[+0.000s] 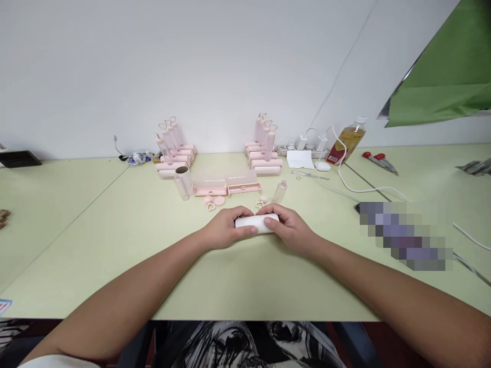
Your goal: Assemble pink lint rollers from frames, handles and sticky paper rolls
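Across the table's middle lies a white sticky-paper roll (250, 222), held level between both hands. My left hand (222, 229) is closed round its left end, thumb along the near side. At the other end my right hand (294, 230) grips it, thumb pressed on top. Just beyond the hands are two open pink cases (210, 191) with clear lids, pink round caps (219, 201) and a cream heart-shaped ring (210, 207). A second roll with a brown core (183, 176) stands beside a clear tube (181, 188). Another clear tube (280, 192) stands to the right.
Two rows of pink rollers with heart handles (174, 135) (268, 140) stand by the wall. To the right are a drink bottle (348, 142), a power strip (286, 151), white cables (360, 190), red-handled pliers (379, 161) and a blurred-out object (406, 237). A green sheet (441, 71) hangs upper right.
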Available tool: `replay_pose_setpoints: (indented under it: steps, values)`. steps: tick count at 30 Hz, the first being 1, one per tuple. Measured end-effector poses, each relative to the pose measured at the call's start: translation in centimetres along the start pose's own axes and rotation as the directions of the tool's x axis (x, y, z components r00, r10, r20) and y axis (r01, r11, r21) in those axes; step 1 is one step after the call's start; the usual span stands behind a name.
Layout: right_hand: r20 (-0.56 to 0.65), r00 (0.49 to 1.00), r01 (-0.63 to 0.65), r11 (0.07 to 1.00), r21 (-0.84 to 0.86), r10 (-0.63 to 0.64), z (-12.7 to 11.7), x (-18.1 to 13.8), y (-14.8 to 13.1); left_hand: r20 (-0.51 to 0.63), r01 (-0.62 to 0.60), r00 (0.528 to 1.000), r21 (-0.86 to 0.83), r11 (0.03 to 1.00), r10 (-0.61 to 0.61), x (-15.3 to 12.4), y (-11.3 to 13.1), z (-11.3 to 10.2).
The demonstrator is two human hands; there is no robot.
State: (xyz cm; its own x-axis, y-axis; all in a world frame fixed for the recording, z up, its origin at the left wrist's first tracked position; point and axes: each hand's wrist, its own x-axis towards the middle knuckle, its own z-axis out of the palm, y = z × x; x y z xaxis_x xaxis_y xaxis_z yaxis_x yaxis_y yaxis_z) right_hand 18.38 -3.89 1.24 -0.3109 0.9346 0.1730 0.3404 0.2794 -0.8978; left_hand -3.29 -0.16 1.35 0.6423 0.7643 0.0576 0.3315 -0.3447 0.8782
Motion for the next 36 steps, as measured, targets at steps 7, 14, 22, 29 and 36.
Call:
replay_pose_setpoints:
  steps: [7,14,22,29,36]
  values:
    - [0.002,1.000,-0.008,1.000,-0.017,0.008,0.04,0.04,0.00,0.004,0.011,1.000,0.032,0.999,-0.011,-0.05,0.12,-0.01]
    - [0.008,1.000,-0.014,1.000,-0.024,0.014,0.08,0.08,-0.06,0.007,0.018,1.000,0.044,0.999,-0.018,-0.01,-0.04,0.01]
    - [0.012,1.000,-0.009,0.999,-0.044,0.009,0.02,0.07,-0.07,0.015,0.013,1.000,0.065,0.998,-0.014,-0.03,0.12,-0.02]
    - [0.045,0.999,0.007,0.998,-0.064,-0.005,0.00,0.13,-0.06,0.028,0.022,0.999,0.073,0.997,-0.024,-0.07,0.16,-0.06]
    - [0.048,0.999,0.007,0.998,-0.059,-0.004,0.02,0.10,-0.19,0.028,0.009,1.000,0.103,0.995,-0.012,-0.05,0.19,-0.10]
